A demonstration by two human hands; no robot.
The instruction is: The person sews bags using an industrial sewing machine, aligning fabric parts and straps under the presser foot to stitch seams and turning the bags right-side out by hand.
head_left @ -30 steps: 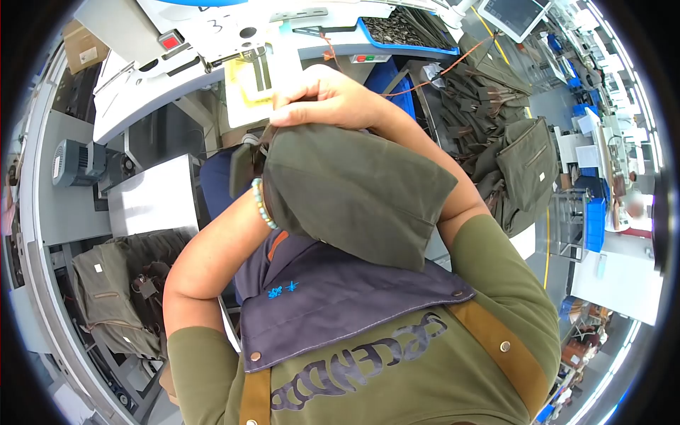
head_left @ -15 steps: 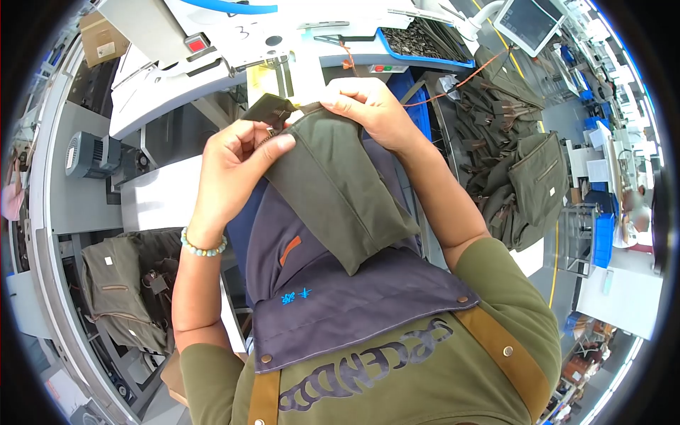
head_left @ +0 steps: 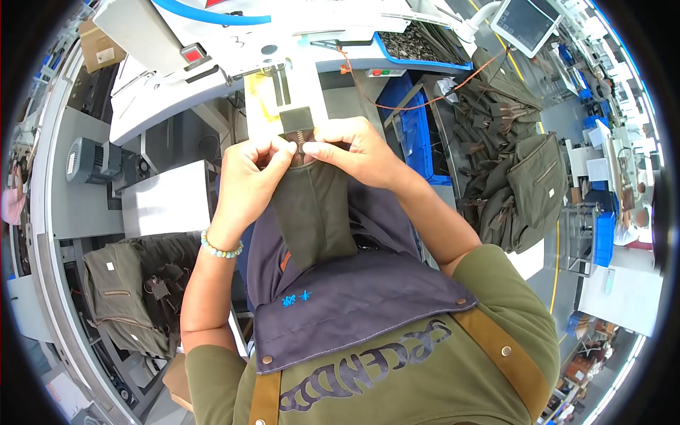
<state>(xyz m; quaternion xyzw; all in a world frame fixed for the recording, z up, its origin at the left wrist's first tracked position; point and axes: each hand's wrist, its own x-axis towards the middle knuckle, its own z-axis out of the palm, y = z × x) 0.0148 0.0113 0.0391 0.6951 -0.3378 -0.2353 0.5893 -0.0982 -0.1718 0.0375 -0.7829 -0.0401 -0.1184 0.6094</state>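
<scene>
An olive-green fabric piece hangs from both hands over the dark apron, a seam running down its middle. At its top end a short zipper shows, with a dark green fabric tab beyond it, close to the white machine bed. My left hand is closed, pinching the left side of the piece beside the zipper. Opposite it, my right hand pinches the right side, thumb near the zipper. The two thumbs nearly meet. What lies under the fingers is hidden.
A white machine table with a slotted metal plate stands ahead. Green fabric bags are piled at left and right. A blue-edged tray holds small dark parts. An orange cord loops at right; a screen stands beyond.
The fabric piece has turned from slanted to nearly upright, its tab swinging from the left to the middle. Both hands have come closer together and lower, around the zipper end.
</scene>
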